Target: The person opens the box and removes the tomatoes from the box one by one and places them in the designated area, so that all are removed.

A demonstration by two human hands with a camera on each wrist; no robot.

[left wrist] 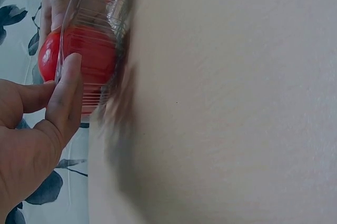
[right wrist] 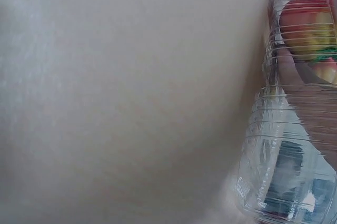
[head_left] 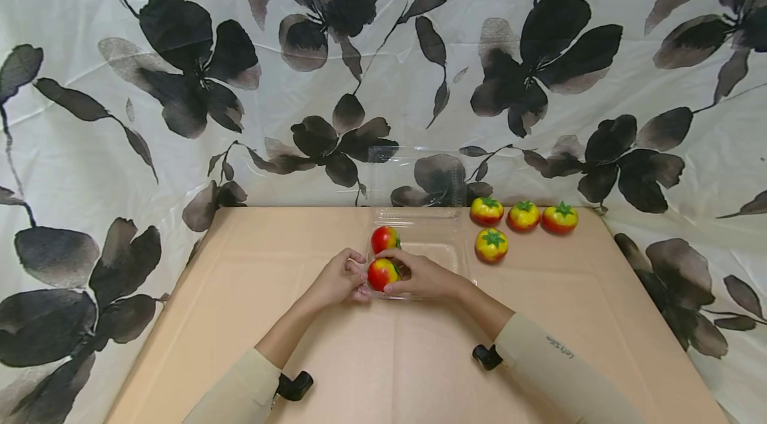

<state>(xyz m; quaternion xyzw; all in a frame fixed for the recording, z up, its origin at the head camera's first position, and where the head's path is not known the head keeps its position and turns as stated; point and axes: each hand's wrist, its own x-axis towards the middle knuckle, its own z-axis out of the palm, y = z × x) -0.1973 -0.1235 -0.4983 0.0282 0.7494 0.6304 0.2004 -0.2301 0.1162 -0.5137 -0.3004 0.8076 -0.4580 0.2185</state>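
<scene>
Pinching left hand [head_left: 341, 281]: thumb and forefinger nip the left side of the clear tray [head_left: 446, 254], at its rim.
Back tomato in tray [head_left: 383, 238]: against the left side, untouched, green top turned rightward; by the look of it, already placed.
Front tomato in tray [head_left: 381, 274]: in the near left corner, just in front of the other; whether it bears on the tray floor, I cannot tell.
Clear lid [head_left: 419, 174]: raised behind the tray, before the floral cloth; not closed.
Right hand [head_left: 422, 275]: fingers and thumb curled round the front tomato, gripping it from the right.
Loose tomatoes, right of the tray: four on the table [head_left: 359, 357], leaves up; one at back left [head_left: 487, 212], one nearer [head_left: 491, 247], then a third [head_left: 524, 217] and a fourth [head_left: 560, 218] along the back.
Tally: two inside, one of them in the grip; four outside. I judge the work early to part-way, with those four and the open lid left.
</scene>
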